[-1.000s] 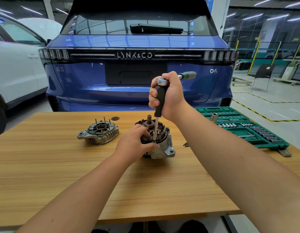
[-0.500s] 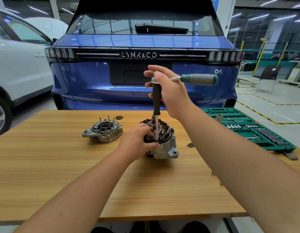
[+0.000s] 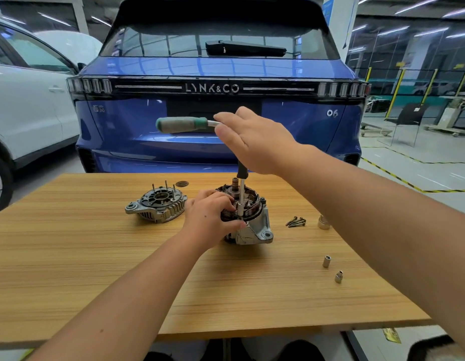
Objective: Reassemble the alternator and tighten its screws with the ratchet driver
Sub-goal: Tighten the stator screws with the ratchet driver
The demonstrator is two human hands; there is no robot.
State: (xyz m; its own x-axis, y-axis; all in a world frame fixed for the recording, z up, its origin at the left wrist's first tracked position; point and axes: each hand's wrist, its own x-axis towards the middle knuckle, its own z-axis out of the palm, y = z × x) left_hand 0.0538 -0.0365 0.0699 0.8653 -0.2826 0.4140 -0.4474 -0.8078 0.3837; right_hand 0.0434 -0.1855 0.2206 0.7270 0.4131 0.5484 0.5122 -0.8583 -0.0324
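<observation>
Our left hand (image 3: 213, 217) grips the grey metal alternator body (image 3: 248, 220) mid-desk | our right hand (image 3: 254, 142), fingers straight, rests on the green-handled ratchet driver (image 3: 183, 124), shaft upright on the alternator | finned silver end cover (image 3: 158, 207) left, black screws (image 3: 296, 222) right | wooden desk (image 3: 96, 269).

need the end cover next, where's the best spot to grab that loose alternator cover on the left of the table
Take the loose cover by its finned outer rim, a thumb on one side and fingers on the other, coming down from above. It lies flat on the table with thin studs standing up from its centre, so a grip across the top would likely meet those. The mounting ear at its near left corner offers a second hold.
</observation>
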